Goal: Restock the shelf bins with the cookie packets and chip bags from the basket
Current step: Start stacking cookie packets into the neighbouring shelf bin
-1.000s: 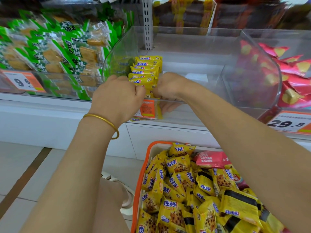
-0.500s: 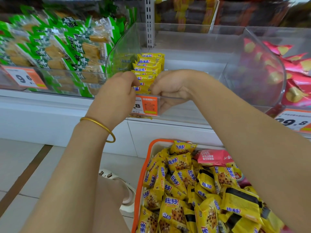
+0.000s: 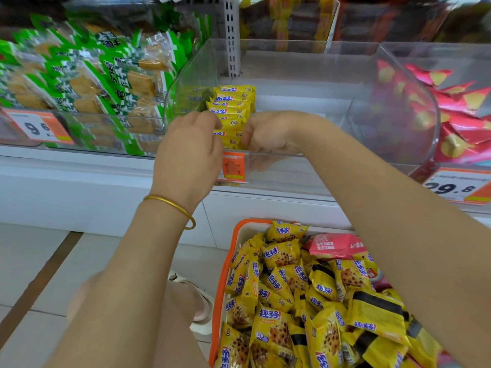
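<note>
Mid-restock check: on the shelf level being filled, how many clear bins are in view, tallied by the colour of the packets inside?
Bin of green packets: 1
Bin of yellow cookie packets: 1
Bin of red chip bags: 1
Total: 3

Both my arms reach up from the bottom of the frame to the middle. My left arm comes from the lower left. My right arm comes from the lower right and goes across at a slant. My left hand (image 3: 189, 153) shows its back, fingers curled. My right hand (image 3: 271, 134) is near it, bent at the wrist, fingers curled too. Both hold the cookie packets (image 3: 231, 122) between them.
</note>
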### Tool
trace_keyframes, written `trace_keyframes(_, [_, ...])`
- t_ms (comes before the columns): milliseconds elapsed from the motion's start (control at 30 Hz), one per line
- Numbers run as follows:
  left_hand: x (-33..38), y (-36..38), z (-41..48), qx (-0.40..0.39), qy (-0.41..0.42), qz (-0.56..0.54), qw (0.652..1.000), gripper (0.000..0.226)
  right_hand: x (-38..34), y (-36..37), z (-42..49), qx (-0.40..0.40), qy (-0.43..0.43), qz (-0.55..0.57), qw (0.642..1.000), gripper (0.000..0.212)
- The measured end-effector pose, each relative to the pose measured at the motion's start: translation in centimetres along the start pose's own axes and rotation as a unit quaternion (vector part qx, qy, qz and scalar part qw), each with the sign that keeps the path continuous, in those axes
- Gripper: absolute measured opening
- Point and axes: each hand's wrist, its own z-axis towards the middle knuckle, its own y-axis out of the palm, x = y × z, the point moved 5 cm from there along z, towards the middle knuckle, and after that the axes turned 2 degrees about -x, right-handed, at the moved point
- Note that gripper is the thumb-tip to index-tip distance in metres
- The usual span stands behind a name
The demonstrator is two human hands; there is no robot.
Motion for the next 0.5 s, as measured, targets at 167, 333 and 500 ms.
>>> trace_keyframes(167, [4.8,-0.7,-2.2,0.041,0.123,-0.04,0.991,0.032,0.0,-3.7,-9.6,0.163,-0.15,0.023,0.975,0.032])
trace_keyframes(333, [7.5,1.9,-5.2,-0.055,0.167,-0.039,0.984,0.033,8.1,2.0,-13.7,0.022,-0.092,-0.035,0.995,0.025])
trace_keyframes(500, [7.5,6.2,-7.0,-0.187,0.152,-0.033,0.97,0.044,16.8,8.6,-8.5,-0.03,0.027,-0.277,0.96,0.019])
